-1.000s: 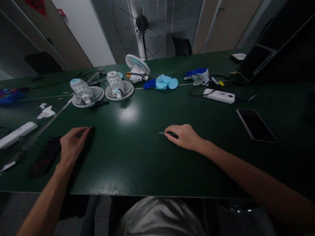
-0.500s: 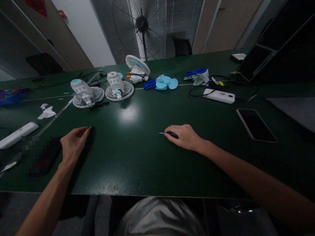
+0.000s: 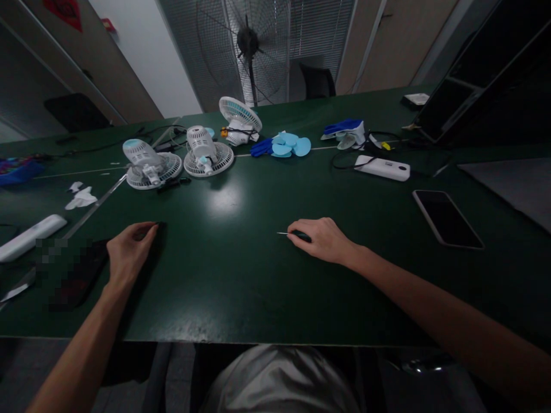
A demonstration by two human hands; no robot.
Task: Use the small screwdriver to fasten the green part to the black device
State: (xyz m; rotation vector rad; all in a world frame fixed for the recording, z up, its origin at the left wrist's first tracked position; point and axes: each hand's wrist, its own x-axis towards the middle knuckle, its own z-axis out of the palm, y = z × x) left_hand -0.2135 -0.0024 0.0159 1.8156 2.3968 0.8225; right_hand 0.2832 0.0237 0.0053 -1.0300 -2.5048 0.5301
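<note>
My right hand (image 3: 323, 239) rests on the dark green table (image 3: 241, 287) with its fingers curled around a small screwdriver (image 3: 293, 234) whose thin metal tip points left. My left hand (image 3: 128, 252) lies on the table to the left, fingers bent and pressed together at the tips on something I cannot make out. Two small white desk fans (image 3: 150, 163) (image 3: 207, 152) lie face down further back, and a third (image 3: 240, 119) stands tilted behind them.
Light blue fan blades (image 3: 289, 144) and blue gloves lie at the table's centre back. A white power bank (image 3: 381, 168) and a black phone (image 3: 446, 218) are at the right. A white bar (image 3: 31, 236) lies at the left. A large floor fan (image 3: 248, 46) stands behind the table.
Both hands have stayed where they were. A pale flat surface has come into view at the right edge.
</note>
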